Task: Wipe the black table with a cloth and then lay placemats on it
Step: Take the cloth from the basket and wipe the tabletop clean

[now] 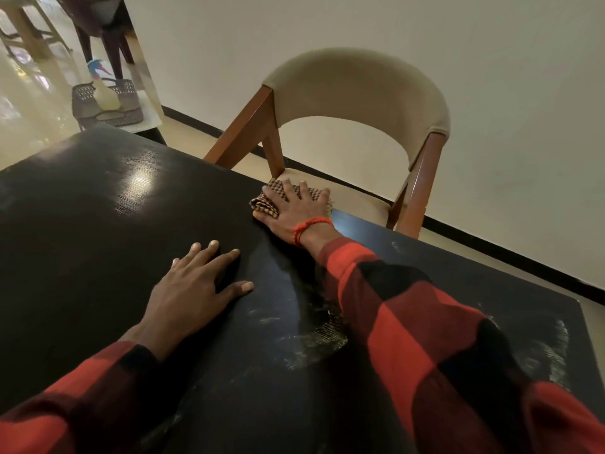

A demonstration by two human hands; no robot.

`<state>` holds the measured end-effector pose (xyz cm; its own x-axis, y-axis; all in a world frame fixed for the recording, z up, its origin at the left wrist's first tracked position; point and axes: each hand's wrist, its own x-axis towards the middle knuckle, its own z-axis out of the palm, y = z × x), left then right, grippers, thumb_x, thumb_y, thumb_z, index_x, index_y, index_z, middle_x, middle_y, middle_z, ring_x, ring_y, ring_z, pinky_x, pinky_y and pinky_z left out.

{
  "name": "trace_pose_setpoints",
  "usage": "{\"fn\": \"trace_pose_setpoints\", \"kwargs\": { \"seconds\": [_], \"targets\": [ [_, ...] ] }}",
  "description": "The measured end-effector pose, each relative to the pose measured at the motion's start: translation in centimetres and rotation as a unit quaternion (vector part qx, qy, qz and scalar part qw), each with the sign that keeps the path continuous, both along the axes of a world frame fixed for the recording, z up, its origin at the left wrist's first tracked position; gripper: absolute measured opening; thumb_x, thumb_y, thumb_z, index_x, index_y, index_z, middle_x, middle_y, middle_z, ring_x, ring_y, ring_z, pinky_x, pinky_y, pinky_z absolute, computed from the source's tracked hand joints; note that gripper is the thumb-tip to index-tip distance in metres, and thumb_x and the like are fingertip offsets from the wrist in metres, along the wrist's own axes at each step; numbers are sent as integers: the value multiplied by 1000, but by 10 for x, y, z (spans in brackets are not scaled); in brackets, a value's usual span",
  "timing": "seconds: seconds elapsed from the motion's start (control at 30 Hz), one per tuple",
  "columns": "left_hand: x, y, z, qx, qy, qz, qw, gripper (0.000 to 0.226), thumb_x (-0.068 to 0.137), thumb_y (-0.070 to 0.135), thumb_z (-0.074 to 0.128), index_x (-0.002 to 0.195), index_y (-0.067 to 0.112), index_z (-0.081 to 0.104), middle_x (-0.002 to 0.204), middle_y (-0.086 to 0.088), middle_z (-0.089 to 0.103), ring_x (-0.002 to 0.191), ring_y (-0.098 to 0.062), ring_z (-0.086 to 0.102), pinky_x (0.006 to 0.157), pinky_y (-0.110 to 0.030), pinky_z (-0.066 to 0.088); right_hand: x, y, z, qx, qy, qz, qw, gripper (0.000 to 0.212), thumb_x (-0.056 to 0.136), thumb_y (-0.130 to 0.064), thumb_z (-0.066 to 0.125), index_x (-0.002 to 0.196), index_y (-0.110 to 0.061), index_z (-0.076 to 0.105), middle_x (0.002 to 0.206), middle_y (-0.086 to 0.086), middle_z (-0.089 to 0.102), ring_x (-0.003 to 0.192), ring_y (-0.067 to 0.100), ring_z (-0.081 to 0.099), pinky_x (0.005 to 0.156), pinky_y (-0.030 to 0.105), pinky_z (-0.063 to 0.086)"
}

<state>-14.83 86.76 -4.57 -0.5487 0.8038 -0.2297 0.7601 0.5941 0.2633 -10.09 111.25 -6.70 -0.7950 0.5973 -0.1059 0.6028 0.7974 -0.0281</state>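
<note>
cloth [265,202] mostly hidden under right hand [296,213] | chair [353,93] seat partly behind table [98,224] | table cut by left and bottom edges | basket [108,104] contents blurred | both sleeves cut at bottom

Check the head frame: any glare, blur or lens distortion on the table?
Head view: a bright ceiling-light glare patch sits on the black table at upper left; wide-angle bending curves the table edge and wall skirting; the basket in the far corner looks soft; the right hand and cloth are sharp.
</note>
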Motion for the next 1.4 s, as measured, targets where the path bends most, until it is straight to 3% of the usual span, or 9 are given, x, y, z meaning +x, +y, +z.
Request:
{"fn": "trace_pose_setpoints", "kwargs": {
  "seconds": [0.13, 0.27, 0.47, 0.67, 0.9, 1.03, 1.2, 1.4],
  "targets": [
    [-1, -1, 1, 6, -5, 0, 1000, 84, 82, 84, 31, 157, 47, 21, 170, 6, 9, 157, -20, 3, 125, -48, 13, 32, -7, -2, 8, 26, -14, 1000, 71, 89, -81, 12, 154, -52, 11, 169, -4, 9, 153, 35, 12, 113, 71, 5],
    [2, -4, 1, 20, 2, 3, 1000, 82, 84, 83, 32, 157, 46, 23, 170, 6, 11, 157, -19, 5, 125, -48, 15, 114, -9, -5, -4, 59, -89, 994, 76, 85, -88, 5, 154, -54, 8, 169, -6, 10, 155, 31, 10, 116, 69, 4],
    [1, -4, 1, 13, 10, -4, 1000, 80, 87, 82, 31, 158, 46, 21, 170, 5, 11, 157, -20, 5, 125, -47, 15, 219, 1, -2, 50, -5, -231, 972, 82, 85, -86, -3, 156, -47, 10, 169, 2, 12, 154, 35, 14, 117, 70, -3],
    [0, -4, -1, 21, 15, -5, 1000, 80, 87, 83, 31, 157, 45, 23, 170, 5, 12, 157, -20, 6, 125, -48, 16, 184, -6, -3, 36, 31, -239, 970, 83, 87, -85, 6, 157, -41, 15, 169, 8, 14, 152, 42, 13, 120, 64, 2],
    [2, -1, 1, 33, 12, 7, 999, 80, 85, 82, 35, 155, 44, 30, 168, 7, 19, 156, -21, 14, 123, -50, 23, 71, -66, -2, -16, 57, -109, 992, 79, 90, -81, 9, 159, -42, 12, 170, 5, 3, 154, 41, 0, 119, 63, -10],
    [-2, 1, 5, 12, -23, 51, 998, 71, 94, 66, 47, 156, 41, 25, 169, -3, 18, 150, -41, 27, 118, -54, 29, 30, -105, 0, -59, 70, -25, 996, 65, 98, -69, 14, 158, -43, 17, 170, 3, 5, 155, 38, 0, 118, 64, -9],
    [-9, 0, 1, -18, -21, 51, 998, 70, 90, 70, 51, 151, 46, 26, 169, -4, 18, 145, -45, 35, 114, -56, 36, 57, -94, -2, -48, 73, -13, 996, 56, 102, -63, 13, 156, -50, 16, 170, -2, 6, 155, 35, 1, 119, 63, -6],
    [-13, -2, 0, -7, -36, 41, 999, 61, 88, 74, 48, 142, 51, 32, 169, 3, 19, 147, -40, 35, 112, -59, 37, 146, -51, -7, -14, 66, -101, 993, 55, 99, -67, 13, 153, -55, 12, 169, -6, 11, 155, 33, 8, 119, 66, -4]
  ]
}}
